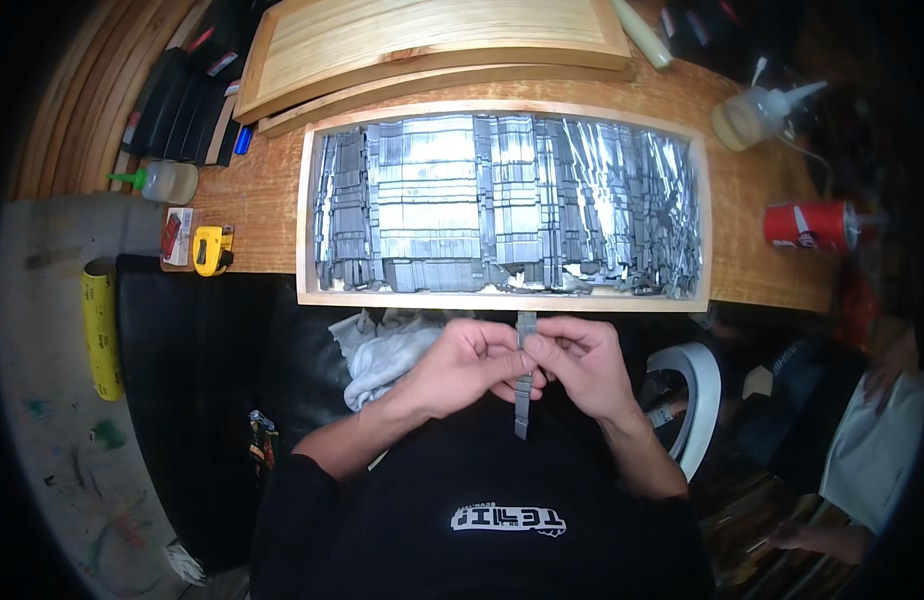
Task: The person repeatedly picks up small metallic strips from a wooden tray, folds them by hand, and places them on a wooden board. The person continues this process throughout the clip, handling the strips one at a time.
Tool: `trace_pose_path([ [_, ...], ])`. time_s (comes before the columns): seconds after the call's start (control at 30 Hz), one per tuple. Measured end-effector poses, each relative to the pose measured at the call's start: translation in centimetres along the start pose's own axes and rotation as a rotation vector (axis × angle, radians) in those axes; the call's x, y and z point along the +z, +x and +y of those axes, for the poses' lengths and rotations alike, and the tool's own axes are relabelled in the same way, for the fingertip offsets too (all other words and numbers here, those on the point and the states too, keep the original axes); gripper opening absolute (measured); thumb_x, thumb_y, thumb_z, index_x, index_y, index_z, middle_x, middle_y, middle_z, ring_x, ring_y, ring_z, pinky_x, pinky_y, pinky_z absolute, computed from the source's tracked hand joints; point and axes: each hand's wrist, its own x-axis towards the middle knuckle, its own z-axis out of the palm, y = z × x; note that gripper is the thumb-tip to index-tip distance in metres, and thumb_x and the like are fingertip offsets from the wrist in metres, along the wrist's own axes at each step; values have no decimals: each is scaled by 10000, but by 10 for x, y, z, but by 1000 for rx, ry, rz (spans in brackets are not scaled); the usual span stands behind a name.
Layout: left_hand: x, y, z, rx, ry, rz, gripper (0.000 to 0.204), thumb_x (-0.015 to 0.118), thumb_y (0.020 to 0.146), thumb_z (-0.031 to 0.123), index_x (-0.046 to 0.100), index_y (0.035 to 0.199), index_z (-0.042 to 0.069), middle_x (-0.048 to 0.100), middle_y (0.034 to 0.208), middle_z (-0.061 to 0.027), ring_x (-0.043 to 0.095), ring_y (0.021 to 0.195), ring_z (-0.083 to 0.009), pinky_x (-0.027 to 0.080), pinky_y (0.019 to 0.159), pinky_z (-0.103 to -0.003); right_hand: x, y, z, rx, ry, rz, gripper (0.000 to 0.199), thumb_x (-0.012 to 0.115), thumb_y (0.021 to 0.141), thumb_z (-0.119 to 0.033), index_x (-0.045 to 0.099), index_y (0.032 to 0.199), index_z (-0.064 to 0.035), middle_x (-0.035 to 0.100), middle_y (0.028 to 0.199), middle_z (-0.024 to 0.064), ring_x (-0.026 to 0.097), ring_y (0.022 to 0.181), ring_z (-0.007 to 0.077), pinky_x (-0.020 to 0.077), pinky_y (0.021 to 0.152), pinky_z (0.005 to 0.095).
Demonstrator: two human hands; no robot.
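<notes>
Just in front of my chest, I hold a narrow grey segmented strip (522, 405) upright, pinched between both hands. My left hand (462, 366) is closed on its left side and my right hand (589, 368) on its right, the fingertips meeting around its middle. Its upper end reaches the near edge of a shallow wooden tray (432, 300). Rows of similar shiny grey strips (429, 185) fill that tray, neatly packed at the left and middle, more slanted and loose toward the right. Fingers cover part of the held strip.
Wooden panels (432, 35) are stacked behind the tray on the wooden table (762, 270). A yellow tape measure (213, 250) and green-tipped bottle (170, 182) are left; a squeeze bottle (747, 120) and red can (810, 226) are right. Another person's hand (890, 365) shows at far right.
</notes>
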Motion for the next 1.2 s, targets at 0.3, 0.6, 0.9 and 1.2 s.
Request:
trace_pose_path([
  [0.3, 5, 1, 3, 37, -28, 13, 214, 674, 1057, 184, 742, 1109, -12, 786, 988, -111, 788, 841, -212, 615, 680, -251, 9, 2, 5, -2, 101, 116, 182, 705, 1029, -108, 782, 980, 49, 711, 767, 50, 564, 595, 50, 427, 531, 198],
  [0.6, -8, 3, 2, 67, -14, -22, 204, 662, 1064, 182, 724, 1072, -12, 782, 926, -125, 790, 825, -216, 601, 639, -237, 22, 2, -11, 21, 63, 106, 197, 661, 1055, -102, 772, 1001, 51, 713, 777, 45, 596, 613, 60, 442, 543, 206],
  [0.9, -5, 13, -1, 144, -19, -3, 189, 680, 1051, 172, 738, 1061, -8, 789, 930, -129, 793, 814, -219, 601, 635, -221, 10, 6, -7, 71, 163, 6, 206, 625, 1068, -118, 731, 1083, 58, 681, 778, 17, 572, 628, 36, 398, 535, 186],
  [1.2, -9, 25, -27, 43, 58, 35, 201, 686, 1049, 173, 729, 1095, -19, 790, 983, -141, 795, 865, -226, 617, 693, -257, -5, -7, 26, 111, 96, 102, 234, 681, 1027, -109, 746, 1186, 50, 691, 779, 12, 533, 590, 21, 368, 506, 174],
])
